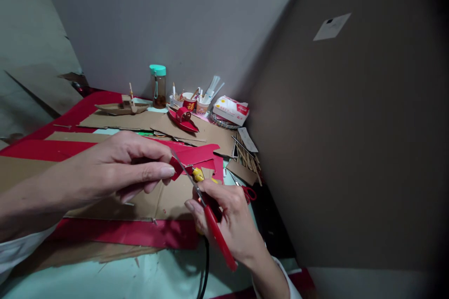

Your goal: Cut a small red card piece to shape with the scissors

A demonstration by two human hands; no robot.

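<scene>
Between the thumb and fingers of my left hand (pixel 129 163) is a small piece of red card (pixel 176 168). My right hand (pixel 229 215) is closed round the red-handled scissors (pixel 218 236). Their blades reach up and left to the card, touching or crossing it; I cannot tell whether they cut into it. Behind the blades, partly hidden by my right hand, lies a yellow tool (pixel 198 174), and a black cord (pixel 206 261) shows below the hand. Sheets of brown cardboard (pixel 171 201) and red card (pixel 199 153) lie beneath and beyond both hands.
A red paper boat (pixel 183 121) and a brown cardboard boat (pixel 121 109) stand at the back. Near them are a bottle (pixel 159 88), cups of sticks (pixel 202 107) and a tissue pack (pixel 230 110). At right lie wooden sticks (pixel 248 159) and other scissors (pixel 249 193), close to a dark wall.
</scene>
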